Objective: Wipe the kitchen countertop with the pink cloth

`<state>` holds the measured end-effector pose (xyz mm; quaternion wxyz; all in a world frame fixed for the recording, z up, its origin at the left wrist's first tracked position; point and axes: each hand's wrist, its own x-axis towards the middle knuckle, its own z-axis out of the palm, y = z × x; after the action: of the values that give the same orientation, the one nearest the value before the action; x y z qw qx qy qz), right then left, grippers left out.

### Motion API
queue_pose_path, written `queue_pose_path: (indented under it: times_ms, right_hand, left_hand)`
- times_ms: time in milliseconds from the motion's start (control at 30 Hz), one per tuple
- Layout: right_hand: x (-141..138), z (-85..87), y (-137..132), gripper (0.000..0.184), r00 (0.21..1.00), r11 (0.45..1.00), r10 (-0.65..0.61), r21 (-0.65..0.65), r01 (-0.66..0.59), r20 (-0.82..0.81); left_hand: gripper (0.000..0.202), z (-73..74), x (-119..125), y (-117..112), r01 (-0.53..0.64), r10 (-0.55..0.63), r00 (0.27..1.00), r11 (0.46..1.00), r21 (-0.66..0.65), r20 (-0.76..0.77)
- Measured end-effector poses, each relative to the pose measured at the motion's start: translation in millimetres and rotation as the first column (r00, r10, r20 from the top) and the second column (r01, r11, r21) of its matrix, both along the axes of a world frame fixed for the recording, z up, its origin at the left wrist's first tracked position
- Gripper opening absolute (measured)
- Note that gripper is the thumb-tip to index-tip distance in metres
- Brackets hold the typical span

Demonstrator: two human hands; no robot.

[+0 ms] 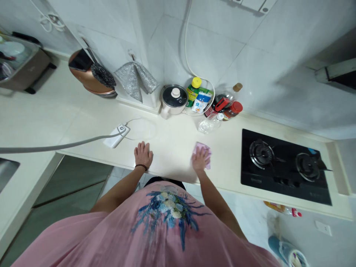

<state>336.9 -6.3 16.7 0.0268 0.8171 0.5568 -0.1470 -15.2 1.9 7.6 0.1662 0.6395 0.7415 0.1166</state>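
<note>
My left hand (pixel 143 154) lies flat on the cream countertop (pixel 172 142) near its front edge, fingers stretched out, holding nothing. A dark bracelet sits on that wrist. My right hand (pixel 199 159) presses down on a pink cloth (pixel 205 151) that lies on the counter to the left of the stove. Its fingers rest on top of the cloth.
A black two-burner gas stove (pixel 283 167) sits at the right. Against the wall stand a small pot with a lid (pixel 174 98), bottles and jars (pixel 219 105) and a clear plastic bottle (pixel 207 125). A white power strip (pixel 116 135) and cable lie at the left. A pan (pixel 90 76) leans on the wall.
</note>
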Motion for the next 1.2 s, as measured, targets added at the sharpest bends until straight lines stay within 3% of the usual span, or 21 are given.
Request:
queue_pose_path:
  times_ms: [67, 133, 200, 267, 300, 367, 500, 600, 700, 833, 1000, 1100, 1200]
  right_hand:
    - [-43, 1.9, 6, 0.065, 0.96, 0.96, 0.274, -0.041, -0.277, -0.055]
    - [-72, 2.8, 6, 0.065, 0.868, 0.872, 0.481, -0.038, -0.488, -0.12]
    - [-82, 2.5, 4, 0.063, 0.782, 0.793, 0.601, 0.0, -0.61, -0.167]
    - [-70, 1.7, 6, 0.062, 0.741, 0.757, 0.646, 0.024, -0.654, -0.186]
    - [-57, 1.4, 10, 0.061, 0.75, 0.765, 0.637, 0.02, -0.644, -0.178]
    - [-18, 1.4, 23, 0.061, 0.825, 0.83, 0.551, -0.017, -0.557, -0.125]
    - [82, 2.5, 60, 0.065, 0.972, 0.97, 0.236, -0.067, -0.235, 0.002]
    - [150, 1.7, 85, 0.068, 1.0, 0.998, 0.018, -0.054, -0.017, 0.014]
    - [191, -1.0, 108, 0.07, 0.988, 0.987, -0.156, -0.038, 0.156, 0.019]
    - [195, -3.3, 145, 0.07, 0.977, 0.976, -0.212, -0.036, 0.213, 0.016]
    - [165, -2.0, 180, 0.069, 0.997, 0.995, -0.077, -0.054, 0.078, 0.014]
    - [158, 0.3, 180, 0.069, 0.999, 0.998, -0.01, -0.06, 0.012, 0.031]
    - [156, 1.7, 159, 0.068, 0.997, 0.996, 0.06, -0.071, -0.057, 0.042]
  left_hand:
    - [0.066, 0.1, 0, 0, -0.003, 0.003, 1.0, 1.0, -0.006, -0.002]
    - [0.066, 0.1, 0, 0, -0.005, 0.005, 1.0, 1.0, -0.013, -0.006]
    - [0.066, -0.2, 0, 0, -0.007, 0.007, 1.0, 1.0, -0.011, -0.013]
    - [0.066, -0.9, 0, 0, -0.013, 0.013, 1.0, 1.0, -0.001, -0.023]
    - [0.066, -1.3, 0, 0, -0.015, 0.015, 1.0, 1.0, 0.003, -0.027]
    - [0.066, -2.1, 0, 0, -0.022, 0.022, 0.999, 1.0, 0.007, -0.032]
    - [0.066, -2.4, 1, 0, -0.038, 0.038, 0.999, 0.999, 0.009, -0.032]
    - [0.066, -1.4, 2, 0, -0.039, 0.04, 0.999, 0.999, 0.018, -0.038]
    - [0.065, -0.2, 3, 0, -0.049, 0.05, 0.998, 0.999, 0.02, -0.047]
    - [0.065, 0.6, 3, 1, -0.067, 0.066, 0.997, 0.998, -0.002, -0.046]
    - [0.065, 2.3, 3, 1, -0.066, 0.065, 0.997, 0.998, -0.018, -0.042]
    - [0.065, 3.9, 3, 1, -0.068, 0.068, 0.997, 0.997, -0.021, -0.041]
    - [0.064, 4.8, 4, 1, -0.067, 0.067, 0.997, 0.998, -0.016, -0.034]
